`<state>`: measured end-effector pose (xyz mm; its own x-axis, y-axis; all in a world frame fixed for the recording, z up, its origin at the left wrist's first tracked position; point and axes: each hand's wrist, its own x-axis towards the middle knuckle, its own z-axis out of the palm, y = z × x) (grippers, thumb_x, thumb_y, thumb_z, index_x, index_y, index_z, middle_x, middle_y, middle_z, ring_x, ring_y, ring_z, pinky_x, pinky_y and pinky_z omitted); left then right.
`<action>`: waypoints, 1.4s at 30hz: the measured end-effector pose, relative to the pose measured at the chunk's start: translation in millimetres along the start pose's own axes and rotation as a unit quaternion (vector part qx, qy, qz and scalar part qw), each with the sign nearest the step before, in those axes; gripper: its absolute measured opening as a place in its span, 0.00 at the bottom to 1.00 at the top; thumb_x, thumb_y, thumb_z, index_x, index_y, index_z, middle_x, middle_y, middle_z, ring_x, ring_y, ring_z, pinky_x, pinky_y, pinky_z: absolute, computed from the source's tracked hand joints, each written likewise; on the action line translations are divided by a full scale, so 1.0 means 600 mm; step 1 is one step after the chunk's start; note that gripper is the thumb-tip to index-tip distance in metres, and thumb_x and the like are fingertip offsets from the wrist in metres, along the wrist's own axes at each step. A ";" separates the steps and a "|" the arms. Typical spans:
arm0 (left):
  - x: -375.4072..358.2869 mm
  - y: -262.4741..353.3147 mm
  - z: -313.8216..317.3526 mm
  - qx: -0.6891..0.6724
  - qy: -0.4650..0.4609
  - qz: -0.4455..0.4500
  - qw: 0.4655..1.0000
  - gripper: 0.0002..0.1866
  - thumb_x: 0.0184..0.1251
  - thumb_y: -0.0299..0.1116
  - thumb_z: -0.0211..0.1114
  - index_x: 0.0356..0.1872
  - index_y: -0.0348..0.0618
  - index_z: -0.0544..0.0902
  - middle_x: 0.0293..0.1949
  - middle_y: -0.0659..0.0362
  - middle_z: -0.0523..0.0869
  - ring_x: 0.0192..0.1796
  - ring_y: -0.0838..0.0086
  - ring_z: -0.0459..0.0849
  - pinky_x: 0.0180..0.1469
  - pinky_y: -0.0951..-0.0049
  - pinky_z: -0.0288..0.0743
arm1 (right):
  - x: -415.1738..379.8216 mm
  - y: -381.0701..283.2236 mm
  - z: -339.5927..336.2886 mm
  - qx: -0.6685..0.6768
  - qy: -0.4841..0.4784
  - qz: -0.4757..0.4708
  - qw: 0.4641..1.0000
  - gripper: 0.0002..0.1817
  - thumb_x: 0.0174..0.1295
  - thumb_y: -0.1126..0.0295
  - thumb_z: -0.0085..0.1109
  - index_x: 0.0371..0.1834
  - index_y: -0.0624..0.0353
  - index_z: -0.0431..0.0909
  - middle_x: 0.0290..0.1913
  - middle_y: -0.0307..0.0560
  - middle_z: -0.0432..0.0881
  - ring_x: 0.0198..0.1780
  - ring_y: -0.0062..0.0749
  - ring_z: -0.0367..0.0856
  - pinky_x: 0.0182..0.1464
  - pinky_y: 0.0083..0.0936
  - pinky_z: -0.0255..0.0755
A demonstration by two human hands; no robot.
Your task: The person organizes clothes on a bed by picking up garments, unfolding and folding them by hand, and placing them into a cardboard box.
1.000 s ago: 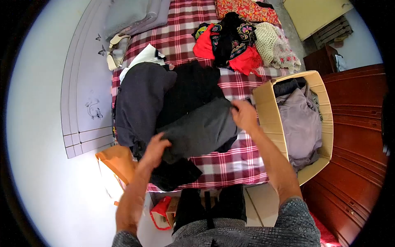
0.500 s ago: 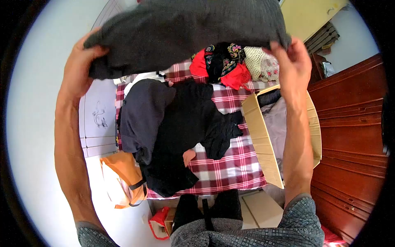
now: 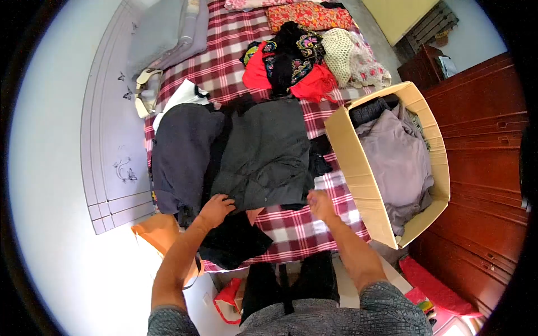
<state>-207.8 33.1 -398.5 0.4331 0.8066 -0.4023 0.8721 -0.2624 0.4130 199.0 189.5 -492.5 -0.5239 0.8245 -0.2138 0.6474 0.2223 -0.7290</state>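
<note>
A dark grey garment (image 3: 269, 145) with a small button near its closest edge lies spread over a black garment (image 3: 238, 246) on the bed. My left hand (image 3: 217, 209) rests on its near left corner, fingers spread out over the cloth. At the near right corner, my right hand (image 3: 320, 205) is closed with the fingers pinched on the garment's edge. A dark purple-grey garment (image 3: 182, 151) lies along the left side. Part of a white cloth (image 3: 182, 101) shows behind it.
An open cardboard box (image 3: 361, 179) holding folded clothes stands on the right. Red and black embroidered cloth (image 3: 286, 64) and a cream crocheted piece (image 3: 339, 50) lie farther back on the checked bedspread (image 3: 224, 56). An orange bag (image 3: 154, 232) hangs at the left, near the wall.
Both hands came down from high in front, laying the dark grey garment on the black clothes. My left hand's fingers have opened out; the view now takes in more of the bed's far end.
</note>
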 end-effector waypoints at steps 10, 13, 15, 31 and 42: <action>0.087 0.077 0.036 0.078 -0.070 -0.175 0.979 0.42 0.54 0.48 0.77 0.68 0.37 0.73 0.74 0.52 0.69 0.75 0.54 0.63 0.79 0.44 0.51 | 0.052 -0.068 0.056 0.044 0.099 0.129 0.986 0.53 0.48 0.50 0.80 0.74 0.64 0.63 0.54 0.58 0.83 0.59 0.51 0.81 0.61 0.41 0.75; 0.093 0.065 0.081 0.138 0.023 -0.172 0.975 0.35 0.56 0.41 0.75 0.67 0.43 0.76 0.75 0.52 0.68 0.75 0.53 0.65 0.77 0.46 0.55 | 0.100 -0.092 0.056 0.177 0.088 0.337 0.921 0.48 0.48 0.52 0.80 0.70 0.64 0.69 0.48 0.51 0.85 0.49 0.42 0.84 0.54 0.35 0.77; 0.084 0.074 0.067 0.134 0.009 -0.150 0.980 0.31 0.57 0.37 0.73 0.64 0.46 0.78 0.74 0.52 0.69 0.74 0.52 0.66 0.76 0.46 0.57 | 0.105 -0.091 0.059 0.179 0.071 0.307 0.932 0.41 0.50 0.53 0.79 0.66 0.61 0.74 0.46 0.50 0.85 0.48 0.41 0.84 0.53 0.35 0.77; 0.062 0.056 0.024 0.198 -0.047 0.009 0.979 0.28 0.73 0.38 0.57 0.74 0.64 0.68 0.73 0.48 0.72 0.62 0.51 0.78 0.62 0.42 0.73 | 0.006 -0.064 0.072 -0.092 -0.160 0.072 0.980 0.42 0.51 0.65 0.73 0.72 0.59 0.68 0.56 0.62 0.81 0.58 0.60 0.77 0.60 0.47 0.73; 0.006 0.136 -0.096 0.095 -0.067 0.054 0.992 0.20 0.69 0.36 0.57 0.62 0.63 0.76 0.68 0.50 0.75 0.58 0.53 0.79 0.55 0.55 0.80 | -0.051 -0.111 -0.120 0.053 -0.245 0.140 0.958 0.16 0.65 0.65 0.65 0.52 0.62 0.80 0.46 0.61 0.86 0.49 0.49 0.86 0.53 0.41 0.79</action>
<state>-148.2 45.2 -319.0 0.5410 0.6944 -0.4744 0.8410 -0.4482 0.3031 211.7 187.1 -390.5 -0.5524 0.4946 -0.6710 0.7537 -0.0476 -0.6555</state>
